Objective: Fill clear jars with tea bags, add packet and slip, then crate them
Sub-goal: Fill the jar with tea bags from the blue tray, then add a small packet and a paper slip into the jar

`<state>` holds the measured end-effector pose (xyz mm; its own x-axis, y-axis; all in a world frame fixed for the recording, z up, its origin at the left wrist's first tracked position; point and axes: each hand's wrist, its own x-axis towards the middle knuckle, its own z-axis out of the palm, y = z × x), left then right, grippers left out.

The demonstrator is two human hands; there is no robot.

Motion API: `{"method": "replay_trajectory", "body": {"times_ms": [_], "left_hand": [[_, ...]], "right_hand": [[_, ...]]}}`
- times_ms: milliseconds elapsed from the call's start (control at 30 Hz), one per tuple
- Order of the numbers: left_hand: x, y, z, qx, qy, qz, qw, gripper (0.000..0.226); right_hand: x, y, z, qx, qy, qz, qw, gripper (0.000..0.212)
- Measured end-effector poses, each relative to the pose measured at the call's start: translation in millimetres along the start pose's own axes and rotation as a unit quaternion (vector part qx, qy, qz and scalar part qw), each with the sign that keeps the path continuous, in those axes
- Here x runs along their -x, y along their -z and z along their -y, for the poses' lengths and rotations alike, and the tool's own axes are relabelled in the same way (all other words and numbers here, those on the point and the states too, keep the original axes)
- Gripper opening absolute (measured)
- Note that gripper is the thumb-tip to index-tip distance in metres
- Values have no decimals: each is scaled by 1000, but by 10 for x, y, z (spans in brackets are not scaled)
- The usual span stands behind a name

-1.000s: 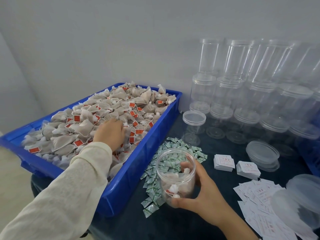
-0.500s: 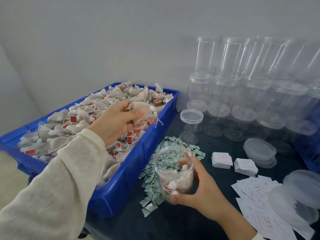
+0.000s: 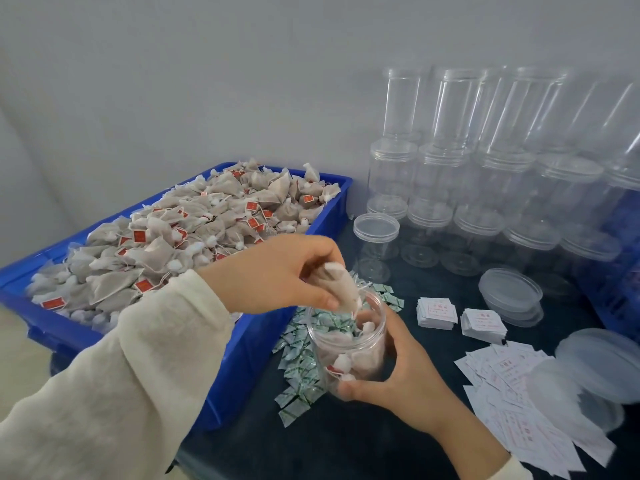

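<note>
Head view: left hand (image 3: 277, 271), fingers (image 3: 322, 299) pinching a small clutch of tea bags (image 3: 341, 289), poised right at the mouth of the open jar (image 3: 348, 344). Right hand (image 3: 398, 379) wraps the jar low, tilting it toward the blue bin (image 3: 242, 344) on the dark counter (image 3: 398, 445). Jar part filled, so filling is likely midway. Best done by releasing inside the rim, strings clear of the lip, jar held steady. Green packets (image 3: 301, 372) and paper slips (image 3: 512, 375) lie near.
</note>
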<state>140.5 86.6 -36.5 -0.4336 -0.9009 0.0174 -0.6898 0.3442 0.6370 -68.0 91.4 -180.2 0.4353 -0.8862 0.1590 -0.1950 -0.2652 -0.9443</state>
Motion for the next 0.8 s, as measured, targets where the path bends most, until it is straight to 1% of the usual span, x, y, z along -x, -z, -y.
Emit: {"method": "replay_trajectory", "body": {"times_ms": [67, 167, 233, 300, 367, 433, 533, 567, 667, 767, 800], "left_hand": [[-19, -66, -24, -77, -13, 6, 997, 21], [-46, -179, -55, -147, -33, 13, 989, 21], [-57, -261, -70, -146, -39, 0, 988, 24], [-57, -350, -91, -113, -35, -24, 993, 29], [-64, -442, -112, -115, -35, -53, 991, 28], [-64, -521, -124, -153, -42, -79, 984, 23], [-75, -585, -115, -264, -78, -100, 956, 14], [-81, -587, -123, -284, -83, -94, 951, 14], [-100, -546, -173, -280, -61, -29, 958, 14], [-103, -474, -221, -298, -58, 42, 952, 27], [-103, -448, -232, -279, -54, 63, 957, 29]], "right_hand": [[3, 0, 13, -1, 2, -1, 1000, 104], [3, 5, 34, -3, 10, 2, 1000, 103], [5, 11, 41, -6, 14, 4, 1000, 102], [8, 14, 53, -11, 18, 5, 1000, 101], [7, 18, 60, -13, 20, 5, 1000, 100], [6, 22, 65, -13, 23, 4, 1000, 98], [9, 22, 74, -5, 27, -6, 1000, 97], [11, 23, 67, -3, 29, -9, 1000, 96], [19, 19, 54, 4, 26, -15, 1000, 103], [24, 30, 54, 9, 18, -22, 1000, 109], [22, 41, 46, 7, 19, -21, 1000, 108]]}}
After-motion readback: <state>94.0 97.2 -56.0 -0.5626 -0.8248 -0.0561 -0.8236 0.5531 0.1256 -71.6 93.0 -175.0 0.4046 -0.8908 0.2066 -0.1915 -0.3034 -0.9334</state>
